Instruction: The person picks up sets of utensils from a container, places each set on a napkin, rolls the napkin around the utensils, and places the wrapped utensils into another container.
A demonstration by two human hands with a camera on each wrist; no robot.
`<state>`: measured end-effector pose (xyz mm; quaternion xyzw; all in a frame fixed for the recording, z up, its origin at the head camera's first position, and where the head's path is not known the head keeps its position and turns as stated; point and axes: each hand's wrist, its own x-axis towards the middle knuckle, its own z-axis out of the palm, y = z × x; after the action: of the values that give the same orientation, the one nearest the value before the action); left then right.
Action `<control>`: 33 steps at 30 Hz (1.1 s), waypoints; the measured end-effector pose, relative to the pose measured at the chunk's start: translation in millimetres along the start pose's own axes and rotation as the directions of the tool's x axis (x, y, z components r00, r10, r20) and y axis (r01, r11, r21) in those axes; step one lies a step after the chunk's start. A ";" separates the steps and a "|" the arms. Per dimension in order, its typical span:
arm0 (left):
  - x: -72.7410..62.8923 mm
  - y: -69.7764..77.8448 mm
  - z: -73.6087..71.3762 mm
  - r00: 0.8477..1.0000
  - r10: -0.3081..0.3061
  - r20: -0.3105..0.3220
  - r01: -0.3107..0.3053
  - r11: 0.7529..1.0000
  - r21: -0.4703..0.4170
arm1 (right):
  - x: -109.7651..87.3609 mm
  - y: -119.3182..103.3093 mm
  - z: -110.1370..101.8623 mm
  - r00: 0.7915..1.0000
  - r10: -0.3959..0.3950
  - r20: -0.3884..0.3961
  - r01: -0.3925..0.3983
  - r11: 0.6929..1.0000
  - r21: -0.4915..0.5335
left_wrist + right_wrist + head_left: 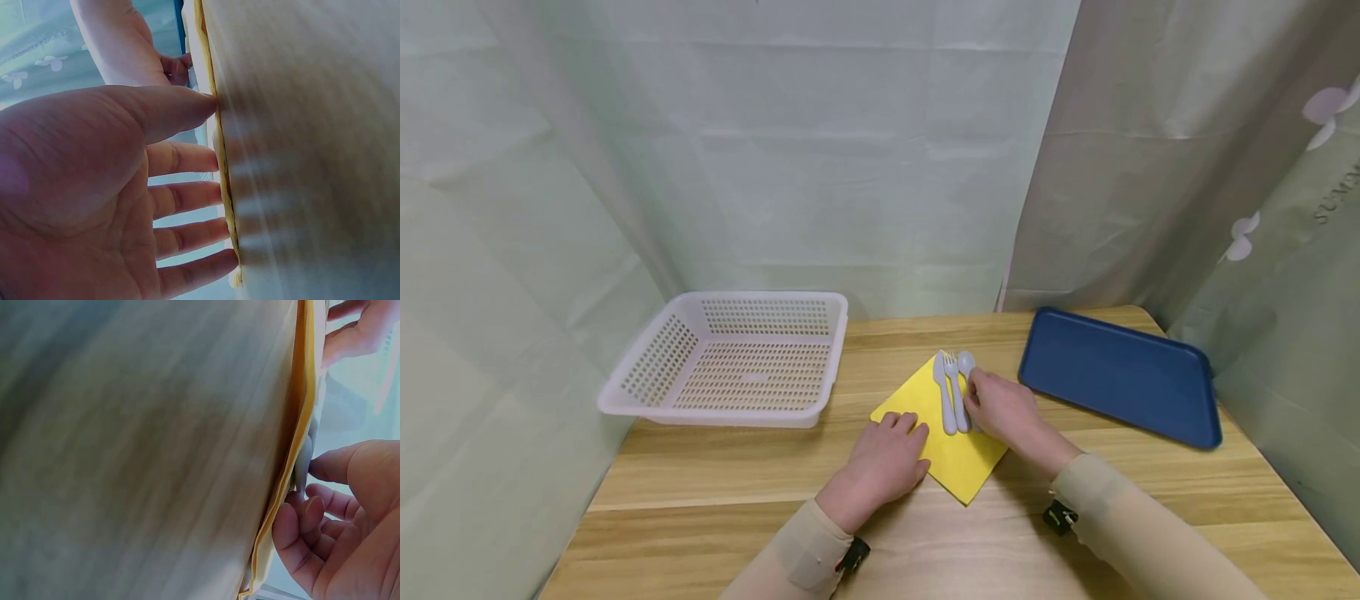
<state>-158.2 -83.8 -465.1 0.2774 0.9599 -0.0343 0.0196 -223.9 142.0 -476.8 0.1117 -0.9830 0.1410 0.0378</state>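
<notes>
A yellow folded napkin (pixel 958 471) lies cornerwise on the table. On it, side by side, are a pale grey plastic knife (pixel 939 371), a fork (pixel 954 385) and a spoon (pixel 966 362). My right hand (pixel 1003 408) pinches the spoon's handle between thumb and curled fingers, and covers much of that handle. In the right wrist view a grey handle (pixel 302 465) shows beside the thumb. With its fingers spread, my left hand (pixel 886 458) rests fingertips on the napkin's left edge; the left wrist view shows them along the napkin's edge (pixel 224 181).
A white perforated plastic basket (pixel 816 414) stands on the left of the wooden table (pixel 715 533). To the right lies a dark blue tray (pixel 1120 375). Pale curtains (pixel 820 167) hang close behind the table and at both sides.
</notes>
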 end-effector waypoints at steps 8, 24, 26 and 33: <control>-0.4 -0.4 -1.6 1.000 0.003 -0.007 -0.003 1.000 -0.007 | 0.6 -0.7 -0.5 1.000 -0.007 -0.010 0.007 1.000 -0.004; 0.3 -1.3 1.4 1.000 0.011 -0.012 -0.010 1.000 0.005 | -1.7 -0.1 -1.3 0.999 -0.044 0.005 0.044 0.999 0.006; 0.4 -1.2 1.9 1.000 0.009 -0.010 -0.009 1.000 0.004 | -2.8 -0.5 -2.0 0.999 -0.049 0.000 0.049 0.999 0.009; 0.9 -1.8 1.7 1.000 0.006 -0.002 -0.006 1.000 -0.001 | -6.7 0.2 -3.0 0.998 -0.057 -0.023 0.058 0.998 0.031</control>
<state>-159.8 -84.9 -466.7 0.2801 0.9592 -0.0333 0.0187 -217.3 144.5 -474.7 0.1389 -0.9765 0.1568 0.0508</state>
